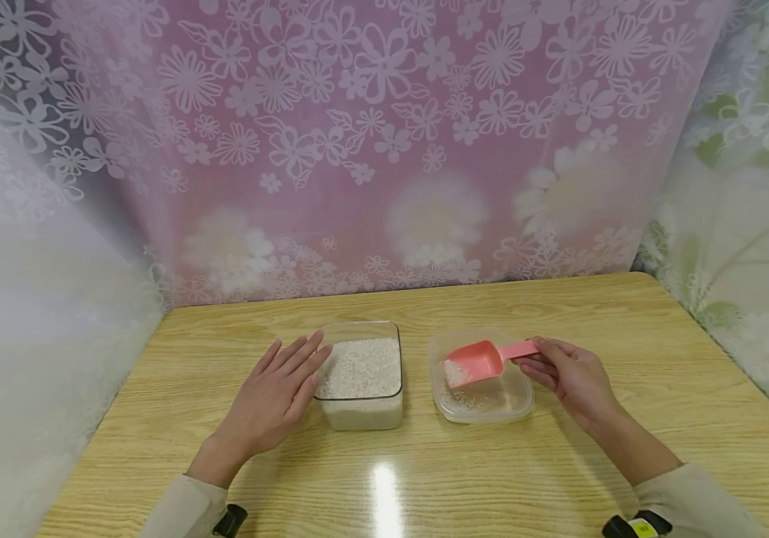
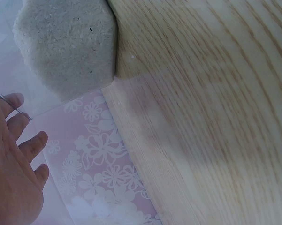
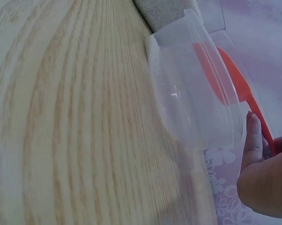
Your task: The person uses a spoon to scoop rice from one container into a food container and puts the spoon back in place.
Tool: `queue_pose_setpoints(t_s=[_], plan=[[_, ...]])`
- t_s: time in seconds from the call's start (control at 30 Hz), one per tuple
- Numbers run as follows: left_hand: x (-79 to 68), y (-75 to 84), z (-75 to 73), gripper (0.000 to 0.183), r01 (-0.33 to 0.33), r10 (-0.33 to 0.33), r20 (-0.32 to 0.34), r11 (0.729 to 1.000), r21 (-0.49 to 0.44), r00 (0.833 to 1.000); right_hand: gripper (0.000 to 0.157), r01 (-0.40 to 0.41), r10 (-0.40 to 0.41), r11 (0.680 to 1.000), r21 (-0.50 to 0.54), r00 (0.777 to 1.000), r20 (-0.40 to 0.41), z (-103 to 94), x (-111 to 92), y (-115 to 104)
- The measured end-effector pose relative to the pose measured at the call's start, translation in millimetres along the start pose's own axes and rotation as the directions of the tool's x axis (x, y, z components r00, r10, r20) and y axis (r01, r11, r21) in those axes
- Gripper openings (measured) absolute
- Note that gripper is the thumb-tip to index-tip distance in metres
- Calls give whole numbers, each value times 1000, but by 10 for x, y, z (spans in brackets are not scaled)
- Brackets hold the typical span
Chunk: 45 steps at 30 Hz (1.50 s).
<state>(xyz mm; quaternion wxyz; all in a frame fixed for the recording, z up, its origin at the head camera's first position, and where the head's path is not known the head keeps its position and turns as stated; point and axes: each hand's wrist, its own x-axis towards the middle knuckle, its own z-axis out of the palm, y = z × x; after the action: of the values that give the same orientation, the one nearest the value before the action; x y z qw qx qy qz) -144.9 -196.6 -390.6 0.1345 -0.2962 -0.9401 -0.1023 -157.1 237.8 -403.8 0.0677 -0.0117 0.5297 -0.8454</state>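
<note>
A clear square container point(image 1: 362, 415) filled high with white rice point(image 1: 364, 368) stands on the table. My left hand point(image 1: 273, 396) lies against its left side, fingers straight and fingertips at the rim. To the right is a clear plastic tub point(image 1: 515, 400) with some rice grains at its bottom. My right hand point(image 1: 575, 377) pinches the handle of a pink scoop point(image 1: 481, 362), which is held tilted over the tub. A little rice lies near the scoop's front lip. In the right wrist view, the scoop point(image 3: 237, 77) shows partly through the tub wall.
Both containers stand on a wood-grain table point(image 1: 317, 493), with a gap between them. A pink flowered curtain point(image 1: 384, 149) hangs behind the far edge. Pale curtains hang at the left point(image 1: 41, 299) and right point(image 1: 754, 246).
</note>
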Motion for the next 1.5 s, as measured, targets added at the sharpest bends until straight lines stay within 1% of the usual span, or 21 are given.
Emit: queue_pose_setpoints(t_s=[0.17, 0.47, 0.63, 0.7, 0.83, 0.9, 0.97, 1.17, 1.37, 1.43, 1.5], plan=[[2, -6, 4, 47, -2, 2, -1, 1000, 9, 1000, 19, -8, 7, 1000, -19, 1000, -21, 31, 21, 2], [1, -4, -8, 46, -7, 7, -1, 1000, 15, 1000, 21, 9, -10, 997, -79, 1000, -12, 71, 32, 5], [6, -10, -8, 47, -13, 13, -3, 1000, 20, 1000, 22, 9, -11, 996, -87, 1000, -14, 95, 26, 2], [8, -10, -8, 47, -15, 15, -6, 1000, 21, 1000, 27, 13, -15, 994, -108, 1000, -16, 105, 26, 5], [7, -8, -5, 46, -13, 13, -6, 1000, 20, 1000, 44, 31, -35, 978, -205, 999, -20, 118, 26, 21], [5, -5, -3, 46, -11, 11, -3, 1000, 21, 1000, 48, 35, -42, 968, -250, 999, -23, 121, 26, 28], [4, -2, -2, 47, -9, 9, 0, 1000, 22, 1000, 49, 34, -44, 960, -277, 999, -28, 122, 25, 31], [6, 2, -2, 47, -6, 6, 2, 1000, 16, 1000, 49, 41, -54, 956, -292, 998, -34, 122, 23, 24], [3, 2, 0, 47, -3, 3, -1, 1000, 10, 1000, 34, 73, -86, 947, -312, 996, -29, 91, 20, 0], [2, 1, 1, 47, -2, 2, -2, 1000, 10, 1000, 38, 83, -97, 943, -324, 995, -26, 80, 17, -8], [0, 0, 4, 46, -1, 1, -2, 1000, 9, 1000, 46, 89, -104, 936, -340, 994, -26, 74, 14, -14]])
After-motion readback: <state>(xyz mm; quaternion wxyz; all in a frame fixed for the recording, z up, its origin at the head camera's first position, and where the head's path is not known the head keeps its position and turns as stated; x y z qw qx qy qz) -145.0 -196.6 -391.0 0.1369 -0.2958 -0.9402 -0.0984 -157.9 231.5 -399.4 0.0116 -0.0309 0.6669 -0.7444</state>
